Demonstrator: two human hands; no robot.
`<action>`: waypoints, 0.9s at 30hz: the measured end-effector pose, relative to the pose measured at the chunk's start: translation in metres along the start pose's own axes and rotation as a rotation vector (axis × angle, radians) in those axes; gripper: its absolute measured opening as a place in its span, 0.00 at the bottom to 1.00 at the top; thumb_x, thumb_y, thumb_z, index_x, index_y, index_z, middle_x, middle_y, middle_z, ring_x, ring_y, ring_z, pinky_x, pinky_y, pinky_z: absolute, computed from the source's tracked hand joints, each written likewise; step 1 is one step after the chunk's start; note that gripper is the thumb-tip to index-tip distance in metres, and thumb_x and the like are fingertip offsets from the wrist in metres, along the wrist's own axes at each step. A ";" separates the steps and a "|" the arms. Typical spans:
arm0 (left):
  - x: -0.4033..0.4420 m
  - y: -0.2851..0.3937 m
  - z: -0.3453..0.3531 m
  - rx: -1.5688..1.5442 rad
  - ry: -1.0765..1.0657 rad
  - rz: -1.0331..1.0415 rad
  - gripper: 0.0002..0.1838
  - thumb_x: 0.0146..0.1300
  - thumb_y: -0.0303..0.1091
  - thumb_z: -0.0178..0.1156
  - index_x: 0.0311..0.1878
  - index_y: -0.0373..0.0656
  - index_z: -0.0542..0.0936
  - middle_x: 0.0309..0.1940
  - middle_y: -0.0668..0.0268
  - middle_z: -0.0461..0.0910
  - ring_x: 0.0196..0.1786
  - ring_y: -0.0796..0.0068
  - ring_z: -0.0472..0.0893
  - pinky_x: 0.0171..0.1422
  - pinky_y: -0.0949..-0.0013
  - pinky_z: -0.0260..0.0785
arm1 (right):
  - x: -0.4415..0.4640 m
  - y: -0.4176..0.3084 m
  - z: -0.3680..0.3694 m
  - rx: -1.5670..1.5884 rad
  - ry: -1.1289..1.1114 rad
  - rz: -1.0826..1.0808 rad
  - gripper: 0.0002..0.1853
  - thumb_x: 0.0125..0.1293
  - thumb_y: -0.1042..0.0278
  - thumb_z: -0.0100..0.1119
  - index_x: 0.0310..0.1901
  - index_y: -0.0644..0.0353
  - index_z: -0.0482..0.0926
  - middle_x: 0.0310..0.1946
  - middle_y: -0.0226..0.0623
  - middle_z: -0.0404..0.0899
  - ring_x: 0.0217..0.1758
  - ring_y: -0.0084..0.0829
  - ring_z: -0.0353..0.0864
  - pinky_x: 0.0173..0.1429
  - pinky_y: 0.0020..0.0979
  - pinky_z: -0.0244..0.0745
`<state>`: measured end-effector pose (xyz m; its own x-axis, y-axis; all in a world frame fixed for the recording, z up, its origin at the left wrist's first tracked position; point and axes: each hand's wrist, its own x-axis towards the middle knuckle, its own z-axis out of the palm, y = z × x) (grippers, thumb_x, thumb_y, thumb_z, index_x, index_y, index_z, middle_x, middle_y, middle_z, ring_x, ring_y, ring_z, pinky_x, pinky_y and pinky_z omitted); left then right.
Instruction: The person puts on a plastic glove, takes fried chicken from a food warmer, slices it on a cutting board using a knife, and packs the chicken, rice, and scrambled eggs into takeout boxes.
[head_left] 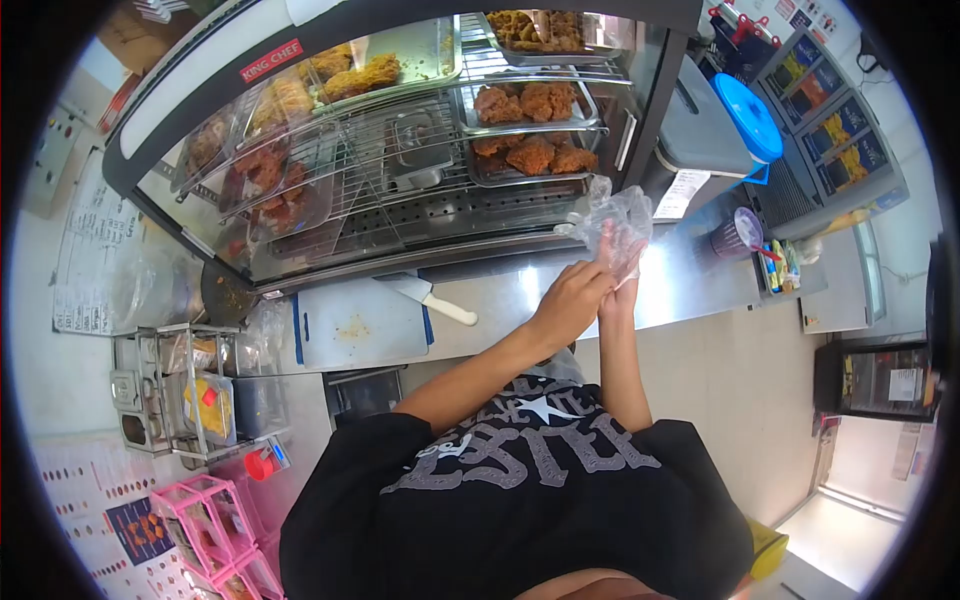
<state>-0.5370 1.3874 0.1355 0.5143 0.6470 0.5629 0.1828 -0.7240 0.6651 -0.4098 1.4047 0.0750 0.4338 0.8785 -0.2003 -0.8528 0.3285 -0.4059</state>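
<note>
My right hand [620,258] is raised in front of the display cabinet, inside a clear, crumpled plastic glove [627,212]. Its fingers point up and look stretched out, with loose plastic beyond the fingertips. Against its base, near the wrist, my left hand [574,303] has its fingers closed on the plastic. Behind both hands is the cabinet's lower edge [440,247]. A knife [450,308] with a pale handle lies left of my hands, its blade by a white cutting board [362,325] that has crumbs on it.
Fried chicken [545,101] sits on metal trays in the cabinet. The steel counter [510,297] runs beneath my hands. To the right are a grey container [700,130], a blue lid [748,117] and a purple-rimmed cup [738,232]. A wire rack [190,400] stands at the left.
</note>
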 end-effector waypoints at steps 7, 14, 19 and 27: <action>-0.016 0.009 0.010 -0.046 -0.033 -0.001 0.06 0.56 0.22 0.60 0.38 0.36 0.79 0.38 0.58 0.77 0.46 0.55 0.77 0.53 0.57 0.70 | -0.010 -0.028 0.034 0.281 -0.617 0.217 0.47 0.60 0.31 0.60 0.77 0.36 0.53 0.79 0.42 0.46 0.81 0.50 0.47 0.80 0.61 0.44; -0.013 0.031 0.031 -0.047 -0.194 0.070 0.09 0.53 0.20 0.58 0.39 0.37 0.79 0.38 0.59 0.77 0.45 0.56 0.76 0.53 0.59 0.71 | 0.016 -0.043 0.046 0.063 -0.464 0.188 0.41 0.66 0.26 0.47 0.75 0.37 0.58 0.77 0.43 0.52 0.79 0.53 0.51 0.78 0.63 0.47; -0.006 0.027 0.023 -0.066 -0.170 0.012 0.10 0.58 0.21 0.58 0.44 0.37 0.80 0.43 0.59 0.79 0.50 0.56 0.78 0.55 0.59 0.72 | 0.054 -0.058 0.041 -0.191 -0.328 0.089 0.38 0.70 0.33 0.49 0.70 0.55 0.67 0.68 0.43 0.70 0.70 0.47 0.69 0.74 0.52 0.61; -0.058 -0.003 0.001 -0.076 0.004 -0.426 0.16 0.65 0.30 0.62 0.56 0.46 0.81 0.61 0.59 0.76 0.58 0.60 0.79 0.61 0.61 0.73 | 0.083 -0.030 0.095 -1.367 -0.176 -0.874 0.26 0.66 0.71 0.64 0.65 0.64 0.71 0.60 0.46 0.70 0.62 0.40 0.74 0.66 0.38 0.72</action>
<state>-0.5667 1.3518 0.0997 0.4028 0.8852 0.2327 0.3155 -0.3729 0.8726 -0.3760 1.5007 0.1553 0.5003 0.6589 0.5617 0.5406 0.2690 -0.7971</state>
